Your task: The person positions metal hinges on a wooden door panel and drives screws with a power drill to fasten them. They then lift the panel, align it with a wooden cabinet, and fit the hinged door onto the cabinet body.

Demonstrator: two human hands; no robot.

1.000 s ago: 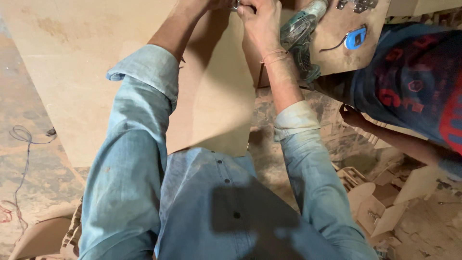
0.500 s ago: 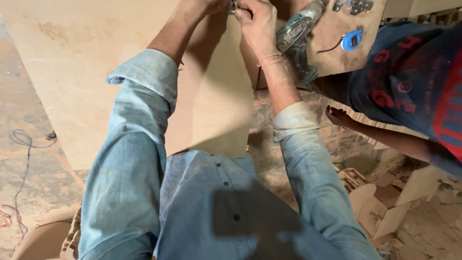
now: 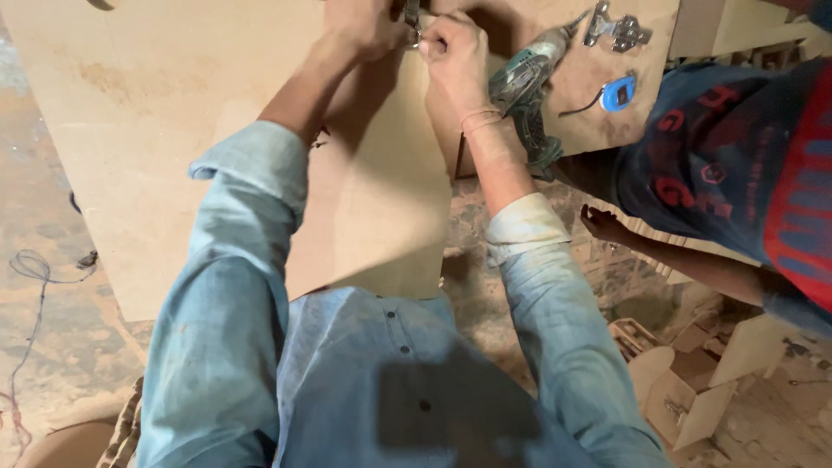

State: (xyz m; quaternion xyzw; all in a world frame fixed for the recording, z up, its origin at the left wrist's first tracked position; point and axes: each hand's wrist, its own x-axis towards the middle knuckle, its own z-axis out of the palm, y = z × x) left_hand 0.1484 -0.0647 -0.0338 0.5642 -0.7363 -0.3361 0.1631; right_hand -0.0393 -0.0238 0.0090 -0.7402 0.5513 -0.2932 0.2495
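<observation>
Fingers point(image 3: 433, 43) pinching metal hinge point(image 3: 412, 19), board point(image 3: 173, 113) beneath

Wide, pale brown fibreboard panel point(image 3: 173, 130) fills the upper left, lying flat and serving as the work surface, with a narrower tan board point(image 3: 381, 217) overlapping it and running down toward the wearer's chest. To the right sits another brown board point(image 3: 572, 113). On it, a green cordless drill point(image 3: 524, 95) lies on its side, bit pointing up toward the far edge. Just beyond, a silver metal cabinet hinge point(image 3: 617, 28) rests near the top, and a small blue tape measure point(image 3: 617, 93) sits beside the drill. Below everything, the dusty concrete floor point(image 3: 52, 347) carries a thin dark cable point(image 3: 35, 286) on the left and pale offcut wooden pieces point(image 3: 685, 381) on the right.
</observation>
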